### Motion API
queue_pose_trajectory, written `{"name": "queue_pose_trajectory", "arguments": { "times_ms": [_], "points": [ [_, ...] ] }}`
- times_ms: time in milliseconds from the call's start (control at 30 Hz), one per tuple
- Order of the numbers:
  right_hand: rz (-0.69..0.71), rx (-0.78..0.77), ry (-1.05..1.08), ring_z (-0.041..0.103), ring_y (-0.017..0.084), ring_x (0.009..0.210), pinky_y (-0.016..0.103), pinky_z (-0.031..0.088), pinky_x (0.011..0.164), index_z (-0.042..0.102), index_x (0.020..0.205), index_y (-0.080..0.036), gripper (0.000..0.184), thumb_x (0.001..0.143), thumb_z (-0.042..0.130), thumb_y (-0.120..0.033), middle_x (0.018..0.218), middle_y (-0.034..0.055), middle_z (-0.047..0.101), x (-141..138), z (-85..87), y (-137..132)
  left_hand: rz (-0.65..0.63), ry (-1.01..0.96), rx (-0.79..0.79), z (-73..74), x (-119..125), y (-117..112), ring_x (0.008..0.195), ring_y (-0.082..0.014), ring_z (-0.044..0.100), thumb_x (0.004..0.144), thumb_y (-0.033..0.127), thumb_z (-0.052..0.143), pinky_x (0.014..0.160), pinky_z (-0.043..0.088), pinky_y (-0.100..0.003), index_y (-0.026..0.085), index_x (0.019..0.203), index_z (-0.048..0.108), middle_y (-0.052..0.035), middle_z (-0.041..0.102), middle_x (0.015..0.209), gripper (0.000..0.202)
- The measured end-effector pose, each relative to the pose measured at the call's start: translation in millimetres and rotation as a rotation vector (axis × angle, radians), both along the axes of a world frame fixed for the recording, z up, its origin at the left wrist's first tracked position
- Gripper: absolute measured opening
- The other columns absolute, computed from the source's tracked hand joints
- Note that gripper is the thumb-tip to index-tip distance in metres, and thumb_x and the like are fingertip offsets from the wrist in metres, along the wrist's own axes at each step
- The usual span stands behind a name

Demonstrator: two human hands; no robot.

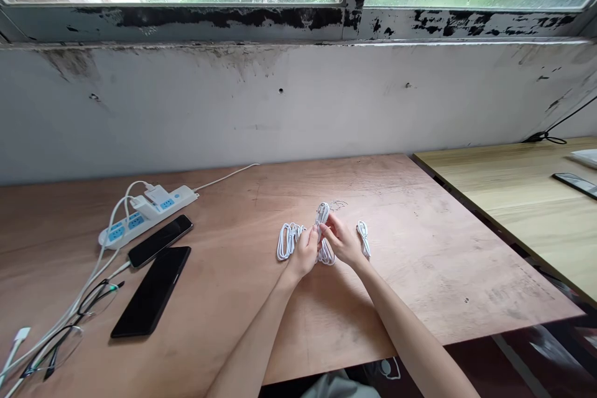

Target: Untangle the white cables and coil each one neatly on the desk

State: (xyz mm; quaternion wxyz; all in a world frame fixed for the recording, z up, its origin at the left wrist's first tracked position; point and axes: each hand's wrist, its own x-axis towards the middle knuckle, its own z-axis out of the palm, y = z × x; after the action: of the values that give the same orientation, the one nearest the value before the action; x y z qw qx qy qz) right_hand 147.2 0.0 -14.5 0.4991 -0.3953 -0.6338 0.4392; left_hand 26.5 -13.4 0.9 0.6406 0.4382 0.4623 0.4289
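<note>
A coiled white cable [322, 212] is held up between both hands, just above the wooden table. My left hand [305, 252] grips it from the left with closed fingers. Pinched on its right side are the fingers of my right hand [342, 241]. More white cable coils [288, 241] lie on the table left of my left hand, partly covered by it. Another white coil [326, 254] shows below and between the hands. To the right of my right hand rests a separate bundled white cable [364, 239]. Some thin dark twist ties [337, 204] lie behind the hands.
On the left stands a white power strip [153, 216] with chargers plugged in. Two black phones [161, 240] and a pair of eyeglasses [58, 339] lie nearby among white charging cords. A lighter table [522, 199] adjoins at right, across a gap. A wall [209, 112] borders the back.
</note>
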Motion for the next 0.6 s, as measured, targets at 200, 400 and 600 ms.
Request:
{"name": "queue_pose_trajectory", "arguments": {
  "times_ms": [200, 400, 600],
  "points": [
    [0.023, 0.011, 0.034, 0.050, 0.015, 0.067, 0.028, 0.044, 0.065, 0.047, 0.087, -0.021, 0.024, 0.088, 0.041, -0.044, 0.077, 0.0020, 0.051, -5.9, -2.1, -2.6, -0.127, -0.141, -0.149, 4.7, -1.9, -0.5, 0.041, -0.0007, 0.024, 0.069, 0.054, 0.056, 0.039, 0.014, -0.014, 0.017, 0.071, 0.040, 0.0076, 0.036, 0.057, 0.040],
    [0.006, -0.018, -0.015, 0.049, 0.014, 0.061, 0.026, 0.043, 0.058, 0.047, 0.080, -0.020, 0.029, 0.087, 0.041, -0.047, 0.068, 0.0008, 0.051, -8.6, -2.4, -5.9, -0.230, -0.235, -0.222, 5.7, -4.7, 0.8, 0.040, -0.0001, 0.019, 0.073, 0.054, 0.048, 0.037, 0.007, -0.014, 0.017, 0.065, 0.038, 0.0066, 0.033, 0.056, 0.040],
    [-0.034, 0.047, -0.089, 0.050, 0.014, 0.055, 0.026, 0.041, 0.054, 0.049, 0.075, -0.019, 0.026, 0.086, 0.046, -0.043, 0.064, 0.0008, 0.053, -5.1, 1.7, -6.4, -0.253, -0.243, -0.197, 6.3, -4.9, -1.9, 0.039, -0.0006, 0.017, 0.073, 0.062, 0.047, 0.036, 0.006, -0.016, 0.017, 0.063, 0.039, 0.0073, 0.031, 0.052, 0.046]
  ]
}}
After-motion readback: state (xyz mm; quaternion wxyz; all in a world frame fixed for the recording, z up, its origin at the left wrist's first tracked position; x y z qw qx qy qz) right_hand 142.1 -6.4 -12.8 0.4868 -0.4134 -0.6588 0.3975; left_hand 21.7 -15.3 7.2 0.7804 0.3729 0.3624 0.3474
